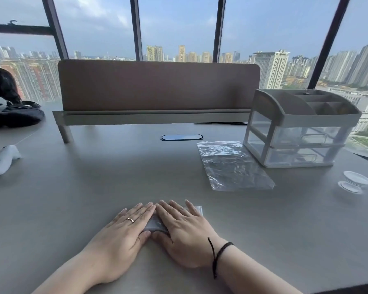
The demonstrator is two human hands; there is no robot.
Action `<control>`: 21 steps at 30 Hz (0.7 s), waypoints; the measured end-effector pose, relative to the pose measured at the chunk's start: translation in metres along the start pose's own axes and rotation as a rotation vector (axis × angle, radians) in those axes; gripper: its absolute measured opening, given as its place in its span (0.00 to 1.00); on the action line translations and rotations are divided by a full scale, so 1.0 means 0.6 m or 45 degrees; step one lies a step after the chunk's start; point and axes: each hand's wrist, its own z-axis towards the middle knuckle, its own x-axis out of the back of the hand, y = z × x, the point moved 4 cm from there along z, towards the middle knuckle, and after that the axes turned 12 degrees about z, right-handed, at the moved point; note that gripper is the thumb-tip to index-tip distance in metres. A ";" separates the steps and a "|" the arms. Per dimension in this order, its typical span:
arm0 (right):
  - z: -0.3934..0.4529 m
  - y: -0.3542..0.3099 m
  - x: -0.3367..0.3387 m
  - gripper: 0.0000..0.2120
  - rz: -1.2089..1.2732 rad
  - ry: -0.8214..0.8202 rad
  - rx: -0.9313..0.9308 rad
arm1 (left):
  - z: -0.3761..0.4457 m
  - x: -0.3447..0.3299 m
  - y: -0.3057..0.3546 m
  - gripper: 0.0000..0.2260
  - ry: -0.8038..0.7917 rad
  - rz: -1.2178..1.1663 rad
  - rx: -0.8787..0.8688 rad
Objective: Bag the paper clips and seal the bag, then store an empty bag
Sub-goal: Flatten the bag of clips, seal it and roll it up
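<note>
A small clear bag [155,224] lies flat on the grey table near the front edge, mostly covered by both hands. My left hand [125,228] and my right hand [183,228] rest palm down on it, fingers extended and together, thumbs meeting at its near edge. Only the bag's middle strip and far right corner show; its contents are hidden. A second clear bag [232,164], crinkled and flat, lies farther back on the right, beside the drawer organizer [295,132].
The organizer has two clear drawers and open top compartments. A small round clear container with its lid [353,182] sits at the right. A white controller [4,159] lies at the left, a dark bag [13,111] behind it. A desk shelf [157,115] spans the back.
</note>
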 end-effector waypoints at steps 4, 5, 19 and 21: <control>0.008 0.001 0.001 0.32 0.029 0.004 -0.011 | 0.005 0.002 -0.004 0.47 0.048 0.014 0.024; 0.008 0.000 0.004 0.32 0.070 -0.011 -0.010 | 0.003 0.001 -0.006 0.45 0.073 0.019 0.026; -0.001 0.238 0.129 0.30 0.090 0.501 -0.567 | 0.022 0.007 0.006 0.21 0.282 -0.031 -0.111; 0.001 0.240 0.125 0.26 0.077 0.499 -0.539 | 0.035 -0.004 -0.011 0.24 0.221 -0.109 -0.104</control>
